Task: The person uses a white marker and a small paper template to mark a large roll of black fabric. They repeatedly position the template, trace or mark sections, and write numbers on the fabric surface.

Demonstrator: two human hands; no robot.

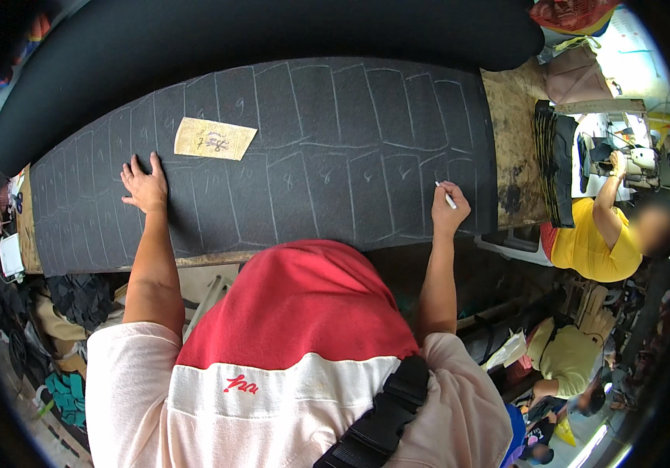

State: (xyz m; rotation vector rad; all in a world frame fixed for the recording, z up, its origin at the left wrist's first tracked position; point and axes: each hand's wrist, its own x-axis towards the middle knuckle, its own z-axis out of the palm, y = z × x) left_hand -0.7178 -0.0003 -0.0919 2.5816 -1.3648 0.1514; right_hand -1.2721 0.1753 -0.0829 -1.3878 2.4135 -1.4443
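A dark grey sheet of fabric covers the table, marked with rows of white outlined panels and handwritten marks. My left hand lies flat on it with the fingers spread. Between the fingers of my right hand is a white marking pen, its tip at a panel near the sheet's right end. A tan card template with writing rests on the fabric, up and to the right of my left hand.
A thick black fabric roll spans the table's far side. Bare wooden table shows at the right, with stacked dark strips at its edge. Beyond, a person in yellow sits by a sewing machine; another person is lower right.
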